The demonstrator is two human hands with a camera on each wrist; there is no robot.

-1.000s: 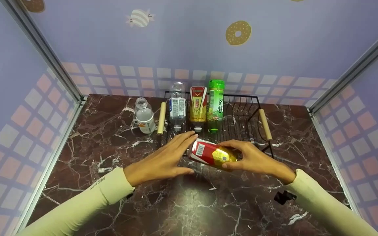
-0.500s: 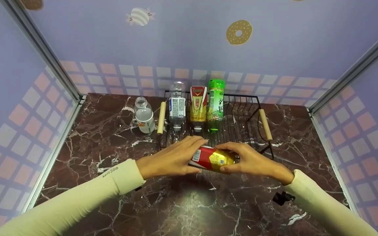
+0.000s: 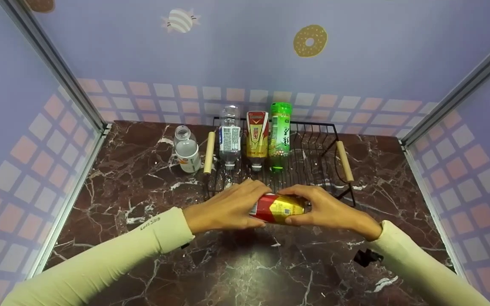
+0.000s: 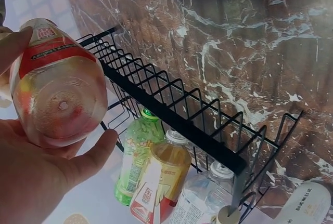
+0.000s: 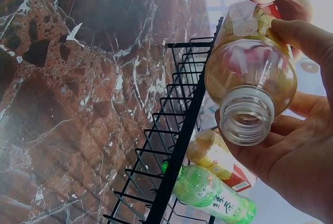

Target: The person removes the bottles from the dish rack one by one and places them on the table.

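Right-hand grip [image 3: 328, 208] closes round the neck end of a red-and-yellow bottle [image 3: 280, 208], while the left-hand grip [image 3: 228, 208] clasps its base end. Held roughly level, the bottle is at the near side of a black wire rack [image 3: 313, 123], its open threaded mouth [image 5: 247, 115] facing the right wrist. Beyond, a clear bottle [image 3: 230, 144], a second red-and-yellow bottle [image 3: 257, 136] and a green bottle [image 3: 280, 131] rest side by side in the rack, necks toward the person. Left of the rack, a white-labelled bottle [image 3: 188, 155] stands on the marbled worktop [image 3: 245, 272].
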